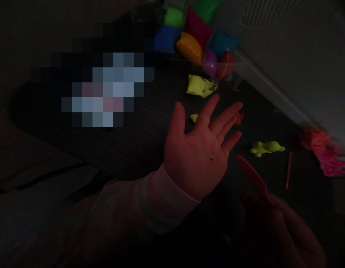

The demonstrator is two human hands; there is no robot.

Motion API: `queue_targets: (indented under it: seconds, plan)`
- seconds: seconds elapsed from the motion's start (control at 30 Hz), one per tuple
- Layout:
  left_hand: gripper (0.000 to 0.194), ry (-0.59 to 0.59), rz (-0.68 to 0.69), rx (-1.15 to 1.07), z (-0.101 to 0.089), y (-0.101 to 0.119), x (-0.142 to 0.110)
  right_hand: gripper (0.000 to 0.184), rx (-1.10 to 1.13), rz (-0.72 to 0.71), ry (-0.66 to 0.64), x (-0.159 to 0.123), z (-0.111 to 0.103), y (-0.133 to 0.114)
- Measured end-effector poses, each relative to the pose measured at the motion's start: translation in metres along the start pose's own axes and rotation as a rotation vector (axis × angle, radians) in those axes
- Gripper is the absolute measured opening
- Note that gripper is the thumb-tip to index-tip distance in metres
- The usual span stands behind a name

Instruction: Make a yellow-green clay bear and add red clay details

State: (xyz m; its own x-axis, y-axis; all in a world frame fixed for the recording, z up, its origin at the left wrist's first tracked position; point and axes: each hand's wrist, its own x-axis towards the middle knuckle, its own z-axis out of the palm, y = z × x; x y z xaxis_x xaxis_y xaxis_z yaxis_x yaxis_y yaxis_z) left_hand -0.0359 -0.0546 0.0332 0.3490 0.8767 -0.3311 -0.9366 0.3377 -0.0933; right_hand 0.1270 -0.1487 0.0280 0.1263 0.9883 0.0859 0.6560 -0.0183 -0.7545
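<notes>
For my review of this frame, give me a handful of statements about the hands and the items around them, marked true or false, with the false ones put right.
1. The left hand is open, palm towards the camera. True.
2. The right hand is spread flat. False: it holds a pink knife-shaped tool.
3. A small dark speck shows on the left palm. True.
4. The yellow-green figure sits in the left palm. False: it is on the dark table, apart from both hands.
5. A thin pink stick lies on the table, in neither hand. True.
6. The orange packet lies beside the thin pink stick. False: it is among other coloured packets near the picture's top.
</notes>
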Motion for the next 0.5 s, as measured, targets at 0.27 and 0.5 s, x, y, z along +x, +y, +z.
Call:
queue_targets:
  seconds: [0.27,0.5]
  plan:
    - [0.059,-0.106,0.014,0.03,-0.004,-0.002,0.001,0.024,0.024,-0.068,-0.017,0.003,0.004,-0.006]
    - [0.059,-0.127,0.044,0.096,-0.008,-0.003,0.002,0.048,-0.303,-0.491,0.025,0.012,-0.002,0.005]
